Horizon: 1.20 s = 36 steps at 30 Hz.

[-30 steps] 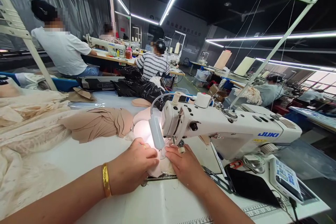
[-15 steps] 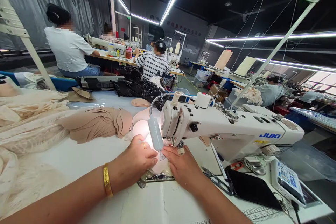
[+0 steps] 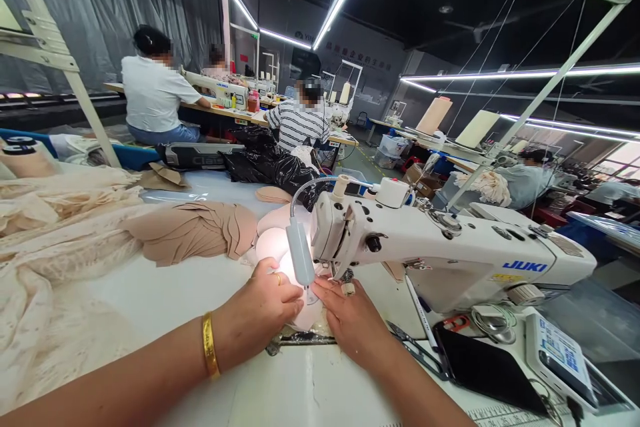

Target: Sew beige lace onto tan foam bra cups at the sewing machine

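Two hands at one sewing machine (image 3: 450,240): the left hand (image 3: 260,310) has its grip pinching pink cloth (image 3: 307,317), the right hand (image 3: 356,320) stretches flat over it, cloth on the table (image 3: 280,387) below the machine's head; one phone (image 3: 487,367), one pair of scissors (image 3: 419,351), one black bag (image 3: 273,163), contents hidden.
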Available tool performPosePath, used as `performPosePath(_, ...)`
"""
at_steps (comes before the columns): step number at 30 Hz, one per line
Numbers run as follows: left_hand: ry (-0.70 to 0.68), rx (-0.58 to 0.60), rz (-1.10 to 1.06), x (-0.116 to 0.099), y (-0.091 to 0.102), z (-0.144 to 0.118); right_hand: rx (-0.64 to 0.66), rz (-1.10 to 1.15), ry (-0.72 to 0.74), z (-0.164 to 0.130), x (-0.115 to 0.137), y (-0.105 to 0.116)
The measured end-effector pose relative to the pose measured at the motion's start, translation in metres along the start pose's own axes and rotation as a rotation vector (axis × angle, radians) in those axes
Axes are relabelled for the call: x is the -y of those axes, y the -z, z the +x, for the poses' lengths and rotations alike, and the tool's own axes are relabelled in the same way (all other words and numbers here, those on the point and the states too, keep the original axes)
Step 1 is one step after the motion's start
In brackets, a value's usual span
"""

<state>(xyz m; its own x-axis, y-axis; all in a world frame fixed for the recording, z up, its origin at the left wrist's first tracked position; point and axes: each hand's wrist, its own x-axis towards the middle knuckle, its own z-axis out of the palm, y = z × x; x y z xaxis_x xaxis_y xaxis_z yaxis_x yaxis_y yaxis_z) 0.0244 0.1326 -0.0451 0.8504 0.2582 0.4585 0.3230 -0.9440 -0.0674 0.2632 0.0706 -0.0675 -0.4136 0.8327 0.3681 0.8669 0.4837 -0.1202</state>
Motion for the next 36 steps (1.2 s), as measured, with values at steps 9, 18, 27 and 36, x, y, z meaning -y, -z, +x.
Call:
performPosePath(9, 0.01, -0.018, -0.013, 0.001, -0.007, -0.001, -0.269, 0.082, 0.026, 0.0, 0.001, 0.012)
performPosePath(18, -0.002, -0.034, -0.041, -0.001, -0.008, -0.001, -0.281, 0.154, -0.022, 0.004, 0.001, 0.013)
performPosePath(27, 0.009, -0.058, -0.044, -0.003, -0.008, -0.001, -0.309, 0.095, 0.018, 0.004, 0.001, 0.013)
performPosePath(36, 0.032, 0.001, -0.021, -0.006, 0.002, -0.001, -0.185, 0.089, 0.061, -0.002, 0.002, 0.017)
